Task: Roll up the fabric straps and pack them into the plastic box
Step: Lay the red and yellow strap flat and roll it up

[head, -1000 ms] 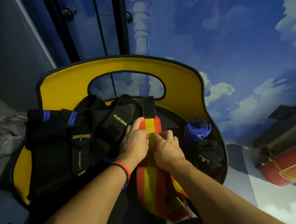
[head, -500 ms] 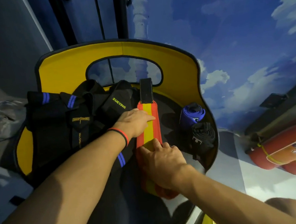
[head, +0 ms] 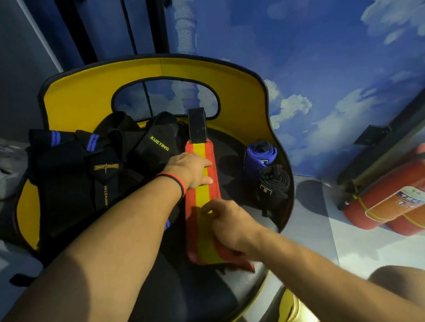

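The left hand (head: 191,169) presses flat on the orange-yellow strap (head: 206,195) laid along the chair seat (head: 183,295); the right hand (head: 232,224) grips its nearer part.

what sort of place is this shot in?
Probably a corner of a gym or sports venue, though that is not certain. The wall is painted with sky and clouds, two red fire extinguishers lie at its base, and a yellow chair is piled with black branded fabric straps.
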The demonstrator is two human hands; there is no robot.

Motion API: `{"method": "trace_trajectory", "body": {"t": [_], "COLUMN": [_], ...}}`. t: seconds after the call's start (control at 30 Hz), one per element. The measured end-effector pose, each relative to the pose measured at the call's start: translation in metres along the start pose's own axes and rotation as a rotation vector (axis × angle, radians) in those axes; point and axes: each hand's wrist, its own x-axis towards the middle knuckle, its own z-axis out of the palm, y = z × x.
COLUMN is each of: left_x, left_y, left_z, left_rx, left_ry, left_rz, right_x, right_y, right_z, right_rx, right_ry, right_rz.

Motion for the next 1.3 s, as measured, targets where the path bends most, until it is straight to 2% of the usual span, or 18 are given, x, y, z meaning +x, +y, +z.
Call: {"method": "trace_trajectory", "body": {"t": [0.1,0.13,0.2,0.27,0.3,0.6,0.67,0.73,0.97,1.3], "left_x": [0.001,0.001,0.001,0.001,0.001,0.004,0.004,0.004,0.005,0.007], "left_y": [-0.001,-0.002,-0.003,-0.003,-0.003,-0.002,-0.002,-0.002,0.0,0.002], "left_z": [0.003,0.004,0.005,0.007,0.008,0.014,0.014,0.013,0.011,0.012], "left_rx": [-0.006,-0.011,-0.015,-0.019,-0.021,-0.043,-0.044,-0.042,-0.041,-0.032], "left_ry": [-0.002,-0.003,0.001,0.007,0.009,0.02,0.021,0.025,0.021,0.028], "left_rz": [-0.001,-0.001,0.004,0.004,0.0,-0.016,-0.017,-0.014,-0.025,-0.035], "right_x": [-0.008,-0.012,-0.023,-0.031,-0.033,-0.008,-0.006,-0.003,0.009,0.008], "right_y": [0.008,0.013,0.026,0.041,0.046,0.034,0.021,0.011,0.001,0.003], "right_z": [-0.013,-0.013,-0.006,0.008,0.013,0.027,0.038,0.05,0.066,0.054], "right_rx": [0.227,0.216,-0.05,-0.364,-0.433,-0.604,-0.598,-0.555,-0.707,-0.579], "right_ry": [-0.057,-0.087,-0.126,-0.079,-0.041,0.349,0.33,0.289,0.229,0.161], "right_rz": [0.068,0.052,-0.048,-0.093,-0.096,-0.331,-0.354,-0.3,-0.179,-0.122]}}
